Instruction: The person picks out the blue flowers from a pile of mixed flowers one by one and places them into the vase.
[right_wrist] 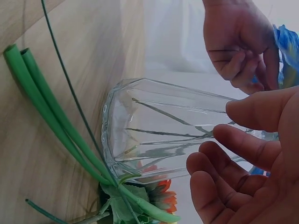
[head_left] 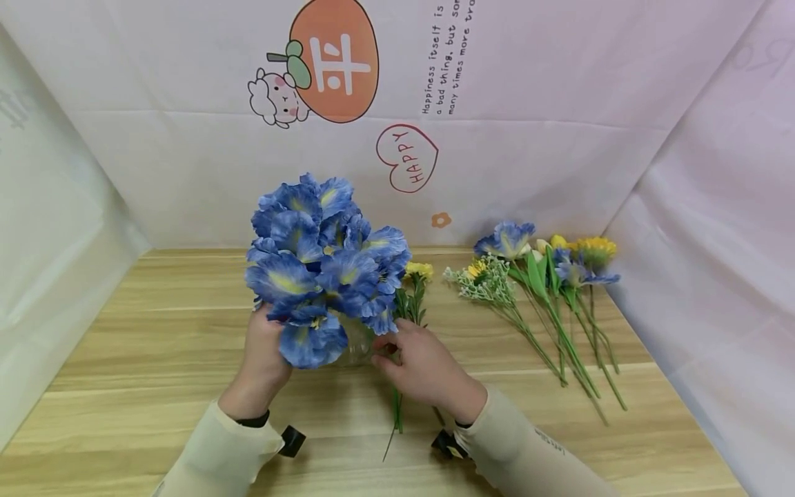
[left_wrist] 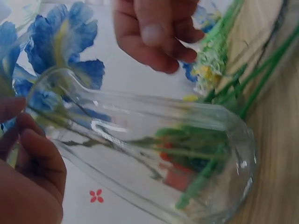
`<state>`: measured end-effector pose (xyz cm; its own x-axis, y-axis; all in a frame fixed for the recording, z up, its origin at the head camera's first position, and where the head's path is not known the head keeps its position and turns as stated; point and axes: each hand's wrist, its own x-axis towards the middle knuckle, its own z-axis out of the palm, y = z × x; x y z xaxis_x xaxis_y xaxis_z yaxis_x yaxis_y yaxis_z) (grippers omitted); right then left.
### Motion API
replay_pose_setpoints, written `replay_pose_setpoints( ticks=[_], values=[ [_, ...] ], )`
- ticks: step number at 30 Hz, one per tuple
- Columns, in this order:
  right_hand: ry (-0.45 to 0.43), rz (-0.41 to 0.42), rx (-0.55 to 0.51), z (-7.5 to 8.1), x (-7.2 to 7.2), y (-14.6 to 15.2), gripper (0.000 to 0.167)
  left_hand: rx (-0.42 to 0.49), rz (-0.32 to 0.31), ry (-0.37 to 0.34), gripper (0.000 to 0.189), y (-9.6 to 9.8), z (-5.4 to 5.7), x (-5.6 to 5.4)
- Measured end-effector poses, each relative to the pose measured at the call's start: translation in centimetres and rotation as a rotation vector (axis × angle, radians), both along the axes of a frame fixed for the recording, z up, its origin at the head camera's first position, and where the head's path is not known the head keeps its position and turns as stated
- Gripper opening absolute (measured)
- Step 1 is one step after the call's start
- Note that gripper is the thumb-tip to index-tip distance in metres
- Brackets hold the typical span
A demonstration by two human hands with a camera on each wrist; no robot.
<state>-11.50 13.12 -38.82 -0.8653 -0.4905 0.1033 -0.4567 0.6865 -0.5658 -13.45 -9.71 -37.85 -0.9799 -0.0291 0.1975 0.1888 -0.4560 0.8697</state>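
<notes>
A clear glass vase (left_wrist: 140, 140) stands on the table with thin stems inside it. Large blue artificial irises (head_left: 317, 269) with yellow streaks crowd over its mouth and hide most of it in the head view. Beneath the blooms, at the vase's rim, my left hand (head_left: 263, 352) has its fingers curled and pinches an iris by its stem; petals cover part of the grip from above. On the vase's other side, my right hand (right_wrist: 247, 168) holds nothing, its fingers loosely bent close to the glass.
Beside the right hand lie green stems with a yellow flower (head_left: 419, 270); an orange flower (right_wrist: 166, 196) shows there too. Farther right on the wooden table (head_left: 186, 304) are loose blue irises (head_left: 506, 240), a white filler sprig (head_left: 493, 283) and a yellow flower (head_left: 593, 252). White printed cloth (head_left: 528, 166) hangs behind.
</notes>
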Motion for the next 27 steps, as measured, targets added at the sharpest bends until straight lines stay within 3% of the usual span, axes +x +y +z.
replay_pose_setpoints(
  ticks=[2,4,8,10,12,13,14,16,17,19,23,27],
  values=[
    [-0.006,-0.002,0.004,0.1,0.0,0.0,0.018,-0.211,0.091,0.032,0.026,-0.2,-0.5,0.2],
    [-0.011,-0.006,0.007,0.1,0.0,-0.1,0.019,-0.351,0.124,0.124,0.03,-0.4,-0.9,0.3],
    [-0.034,-0.013,0.007,0.2,0.1,0.0,0.02,-0.537,0.148,0.383,0.033,-0.8,-1.7,0.3],
    [-0.039,-0.012,0.004,0.2,0.1,-0.1,0.021,-0.679,0.201,0.553,0.029,-0.9,-2.1,0.2],
    [-0.038,-0.002,-0.007,0.2,0.0,-0.1,0.02,-0.849,0.291,0.751,0.011,-0.9,-2.5,0.0],
    [-0.033,0.003,-0.013,0.1,0.0,-0.1,0.019,-0.915,0.354,0.839,0.012,-0.7,-2.6,-0.1],
    [-0.029,0.008,-0.018,0.1,0.0,-0.1,0.019,-0.969,0.419,0.926,0.022,-0.6,-2.7,-0.3],
    [-0.021,0.014,-0.028,0.0,-0.1,-0.2,0.017,-1.006,0.53,1.016,0.04,-0.1,-2.7,-0.5],
    [-0.019,0.017,-0.03,0.0,-0.1,-0.2,0.017,-1.001,0.583,1.018,0.046,0.1,-2.7,-0.5],
    [-0.013,0.018,-0.029,-0.1,-0.1,-0.2,0.017,-0.923,0.632,0.932,0.048,0.5,-2.3,-0.5],
    [-0.011,0.015,-0.041,-0.2,0.1,-0.2,0.018,-0.748,0.596,0.716,0.035,0.9,-1.3,-0.5],
    [-0.007,0.003,-0.065,-0.2,0.2,-0.1,0.016,-0.743,0.589,0.581,0.012,0.9,-0.7,-0.7]
  ],
)
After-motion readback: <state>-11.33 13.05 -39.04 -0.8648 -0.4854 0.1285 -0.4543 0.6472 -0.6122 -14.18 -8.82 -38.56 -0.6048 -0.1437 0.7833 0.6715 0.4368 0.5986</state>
